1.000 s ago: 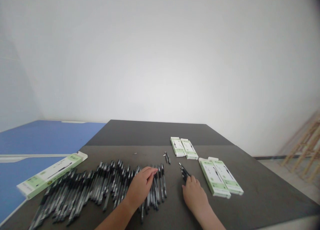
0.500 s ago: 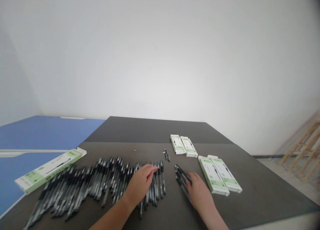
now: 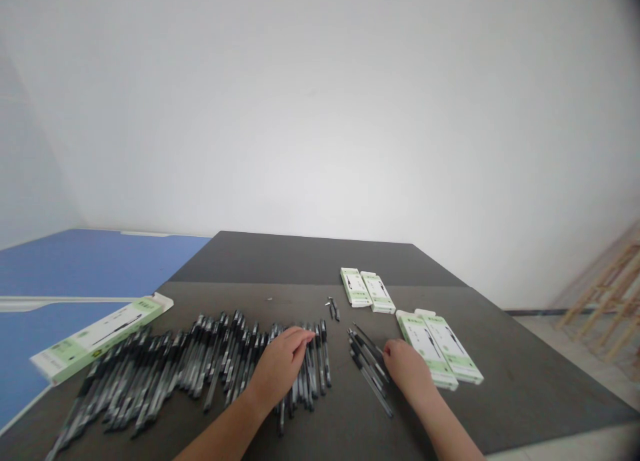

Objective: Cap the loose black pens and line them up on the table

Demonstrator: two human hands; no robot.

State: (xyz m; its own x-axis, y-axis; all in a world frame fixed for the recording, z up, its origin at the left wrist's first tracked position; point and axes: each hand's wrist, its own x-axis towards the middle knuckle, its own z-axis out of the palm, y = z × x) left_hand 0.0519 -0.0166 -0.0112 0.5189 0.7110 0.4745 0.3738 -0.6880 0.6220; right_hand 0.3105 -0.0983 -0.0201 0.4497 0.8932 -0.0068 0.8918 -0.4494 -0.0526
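My left hand [image 3: 283, 361] rests over the right part of a long row of black-capped clear pens [image 3: 195, 361], fingers pressed together. Whatever lies between its fingertips is hidden, and the pen caps are right beside them. My right hand [image 3: 406, 366] is closed, its curled fingers at the right side of a small group of pens [image 3: 367, 364] lying slanted on the dark table. The uppermost pen [image 3: 367, 339] of that group runs up to its fingertips, which are partly hidden.
A long green-and-white pen box [image 3: 103, 337] lies left of the row. Two smaller boxes [image 3: 367, 291] are farther back, and two more [image 3: 440, 346] sit right of my right hand. Small dark pieces [image 3: 333, 309] lie mid-table. Blue tables [image 3: 100, 264] adjoin the dark table [image 3: 310, 257].
My right hand has moved slightly right, uncovering more of the slanted pens. The uppermost pen there now sticks out farther back. My left hand stays over the row.
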